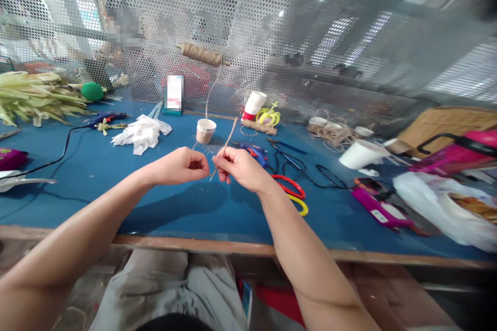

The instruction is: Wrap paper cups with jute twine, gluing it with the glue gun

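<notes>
My right hand (237, 166) pinches a thin brown twine-like stem (232, 132), which slants up past the fingers, its lower tip showing below them. Close on its left, my left hand (182, 166) is closed with the fingertips near that lower tip. A thin twine (209, 94) drops from the twine spool (202, 55) on the mesh panel into a small paper cup (205, 131). From the cup, twine appears to run down towards my left hand, whose fingers seem to grip it. Both hands hover above the blue table (166, 212).
Red and yellow-handled scissors (291, 189) lie right of my right hand, beside pliers (252, 152) and cables. White plastic wrap (142, 133), a glue gun (104, 119) and dried husks (34, 95) are left. A perforated metal panel (248, 36) stands behind.
</notes>
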{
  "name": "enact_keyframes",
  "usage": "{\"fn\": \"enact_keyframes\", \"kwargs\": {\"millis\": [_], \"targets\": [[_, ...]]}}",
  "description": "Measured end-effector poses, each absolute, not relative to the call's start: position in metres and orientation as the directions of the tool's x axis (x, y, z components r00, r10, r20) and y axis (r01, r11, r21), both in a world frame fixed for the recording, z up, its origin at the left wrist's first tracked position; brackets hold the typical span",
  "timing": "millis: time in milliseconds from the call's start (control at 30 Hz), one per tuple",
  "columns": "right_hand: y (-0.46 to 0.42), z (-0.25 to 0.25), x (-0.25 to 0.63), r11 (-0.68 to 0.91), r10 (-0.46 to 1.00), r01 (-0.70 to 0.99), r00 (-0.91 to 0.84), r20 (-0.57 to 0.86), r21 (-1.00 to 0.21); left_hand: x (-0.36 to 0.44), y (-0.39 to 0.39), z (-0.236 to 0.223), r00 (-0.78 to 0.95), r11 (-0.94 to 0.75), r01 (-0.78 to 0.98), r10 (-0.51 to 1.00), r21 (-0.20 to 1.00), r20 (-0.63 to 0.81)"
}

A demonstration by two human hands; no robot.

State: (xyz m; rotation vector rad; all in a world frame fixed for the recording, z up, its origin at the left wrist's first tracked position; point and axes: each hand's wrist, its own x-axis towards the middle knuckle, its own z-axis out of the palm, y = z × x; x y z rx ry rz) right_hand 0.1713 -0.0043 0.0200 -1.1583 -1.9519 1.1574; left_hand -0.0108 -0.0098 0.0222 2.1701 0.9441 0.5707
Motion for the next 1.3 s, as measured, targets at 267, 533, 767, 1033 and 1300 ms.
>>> {"fn": "enact_keyframes", "kwargs": {"millis": [267,533,767,1033,1300], "targets": [[-0.004,0.017,0.168,0.258,0.892,0.438,-0.45,0.038,-0.861,-0.003,-0.009,0.012,0.527,-0.384,0.448,0.843,0.807,0.109],[-0.002,0.011,0.169,0.281,0.886,0.455,-0.461,0.047,-0.845,0.0,-0.007,0.008,0.485,-0.329,0.439,0.87,0.836,0.087],[-0.003,0.011,0.168,0.267,0.865,0.381,-0.5,0.046,-0.885,-0.001,-0.008,0.011,0.477,-0.288,0.431,0.877,0.855,0.055],[-0.003,0.016,0.17,0.241,0.815,0.277,-0.578,0.039,-0.93,-0.005,-0.004,0.009,0.491,-0.264,0.354,0.869,0.897,0.061],[-0.004,0.019,0.171,0.259,0.847,0.367,-0.53,0.029,-0.893,-0.011,-0.006,0.021,0.544,-0.387,0.476,0.835,0.79,0.082]]}}
